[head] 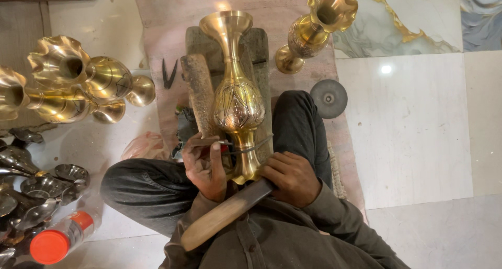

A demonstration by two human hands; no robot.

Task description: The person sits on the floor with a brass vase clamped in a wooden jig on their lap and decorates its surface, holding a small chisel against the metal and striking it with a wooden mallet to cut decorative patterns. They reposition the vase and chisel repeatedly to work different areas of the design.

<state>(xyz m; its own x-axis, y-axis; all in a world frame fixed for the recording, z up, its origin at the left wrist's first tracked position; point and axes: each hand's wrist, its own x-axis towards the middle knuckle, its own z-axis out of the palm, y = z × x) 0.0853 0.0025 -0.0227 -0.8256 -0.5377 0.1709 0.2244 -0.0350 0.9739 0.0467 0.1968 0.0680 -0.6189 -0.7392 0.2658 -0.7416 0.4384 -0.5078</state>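
Observation:
A tall brass vase (238,99) with engraved patterns on its belly lies on a wooden block (259,54) between my knees, mouth pointing away from me. My left hand (205,166) pinches a thin metal engraving tool (209,141) against the vase's lower neck. My right hand (291,177) grips the head end of a wooden-handled hammer (225,214) whose handle slants down to the left. A rough wooden stick (198,91) rests beside the vase on the left.
Several finished brass vases (78,86) lie on the floor at left, and another (314,28) lies at upper right. Dark metal pieces (36,190) and a red-capped bottle (60,240) sit at lower left. A round grey disc (328,98) and black pincers (168,74) lie on the mat.

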